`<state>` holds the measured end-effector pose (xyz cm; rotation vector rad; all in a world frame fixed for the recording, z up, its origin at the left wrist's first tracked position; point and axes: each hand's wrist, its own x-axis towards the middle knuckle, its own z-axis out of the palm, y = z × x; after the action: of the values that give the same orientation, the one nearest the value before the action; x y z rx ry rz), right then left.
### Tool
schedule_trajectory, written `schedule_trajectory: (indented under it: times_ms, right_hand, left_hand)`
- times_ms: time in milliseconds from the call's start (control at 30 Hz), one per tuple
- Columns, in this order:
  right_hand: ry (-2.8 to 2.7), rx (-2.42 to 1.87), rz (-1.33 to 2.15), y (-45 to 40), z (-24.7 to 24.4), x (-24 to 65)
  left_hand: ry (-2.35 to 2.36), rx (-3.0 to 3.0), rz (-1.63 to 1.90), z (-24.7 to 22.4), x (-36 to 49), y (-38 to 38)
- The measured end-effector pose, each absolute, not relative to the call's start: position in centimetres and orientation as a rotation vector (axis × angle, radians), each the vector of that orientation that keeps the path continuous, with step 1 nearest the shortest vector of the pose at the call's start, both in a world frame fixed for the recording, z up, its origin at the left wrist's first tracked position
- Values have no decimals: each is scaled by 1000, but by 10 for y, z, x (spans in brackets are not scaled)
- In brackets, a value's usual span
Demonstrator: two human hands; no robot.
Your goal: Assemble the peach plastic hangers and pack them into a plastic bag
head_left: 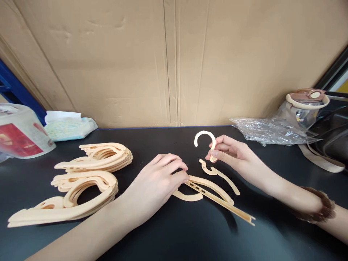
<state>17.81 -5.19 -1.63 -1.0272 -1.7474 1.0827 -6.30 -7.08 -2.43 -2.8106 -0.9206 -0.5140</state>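
My right hand (pixel 231 150) pinches a cream plastic hook (pixel 213 139) by its lower end, the curve pointing up and left. At the centre my left hand (pixel 165 174) has its fingers closed on the upper end of a slotted cream bar (pixel 220 202), which slants down to the right. Beneath and beside the bar lie a curved arm piece (pixel 214 186) and another curved part (pixel 190 197), partly covered by my left hand. Below the hook, a thin curved piece with a notched end (pixel 227 178) rests on the black table (pixel 174 239).
Two stacks of cream hanger parts (pixel 95 206) (pixel 108 159) stand at left. Behind them are a tissue pack (pixel 70 127) and a tape roll (pixel 24 132). Clear plastic wrap (pixel 269 130) and a strapped bottle (pixel 301 112) lie back right. A cardboard wall (pixel 122 65) closes the back.
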Motion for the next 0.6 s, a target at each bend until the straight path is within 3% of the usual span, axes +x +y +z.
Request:
schedule_trajectory:
  times_ms: [167,333,600]
  right_hand:
    - [-1772,-1027,1048,-52,-16,179]
    - [-1765,-1006,1070,-51,-15,180]
    - [-1667,-1024,1001,-51,-12,181]
  left_hand:
    - [-1138,-2933,-652,-23,-60,-75]
    - [-1717,-3116,-920,-20,-58,-79]
    - [-2123,-2953,-1330,-15,-56,-76]
